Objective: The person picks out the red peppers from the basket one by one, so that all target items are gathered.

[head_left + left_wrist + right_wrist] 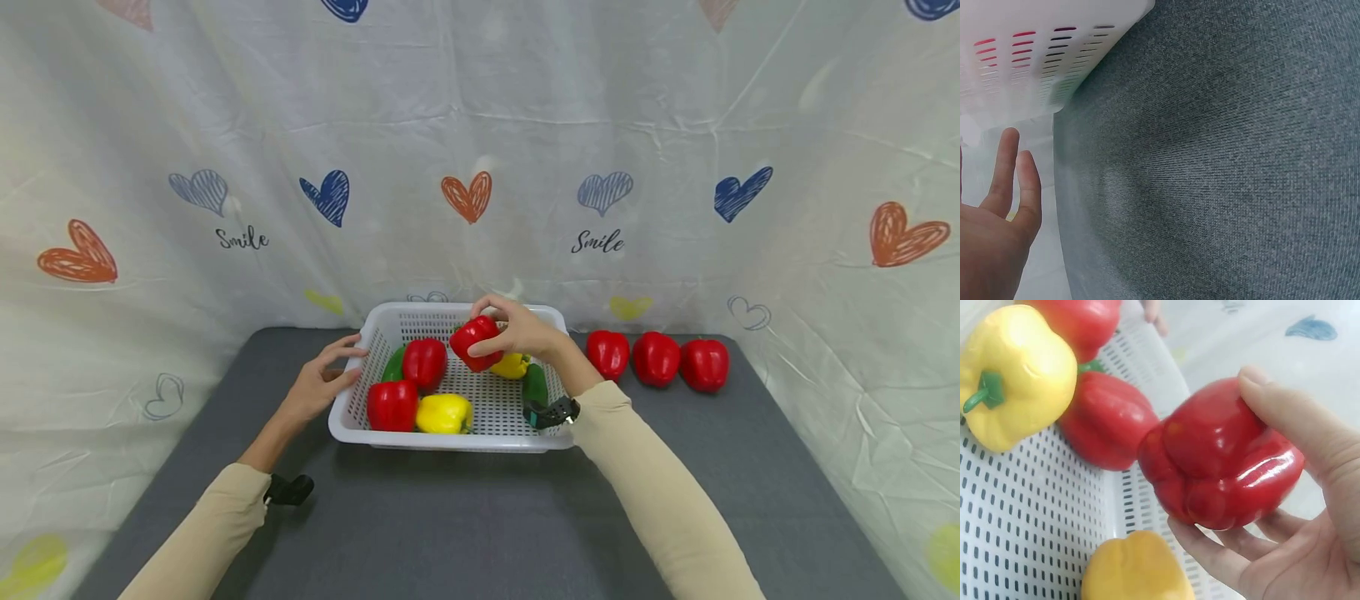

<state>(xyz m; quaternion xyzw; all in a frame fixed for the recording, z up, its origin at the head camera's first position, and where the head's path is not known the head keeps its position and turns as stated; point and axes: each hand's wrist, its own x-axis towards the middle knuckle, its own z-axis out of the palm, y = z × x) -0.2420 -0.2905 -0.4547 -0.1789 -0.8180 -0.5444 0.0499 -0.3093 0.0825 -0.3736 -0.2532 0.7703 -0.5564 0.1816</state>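
Note:
My right hand grips a red bell pepper between thumb and fingers, over the back part of a white plastic basket. My left hand is at the basket's left side, fingers extended toward the rim; in the left wrist view its fingers are spread below the basket wall. Inside the basket lie two red bell peppers on the left and a yellow bell pepper at the front. Another yellow pepper sits below my right hand. Green vegetables show at the right and, partly hidden, at the left.
Three red bell peppers stand in a row on the dark grey table, right of the basket. A pale curtain printed with hearts hangs behind the table and along both sides.

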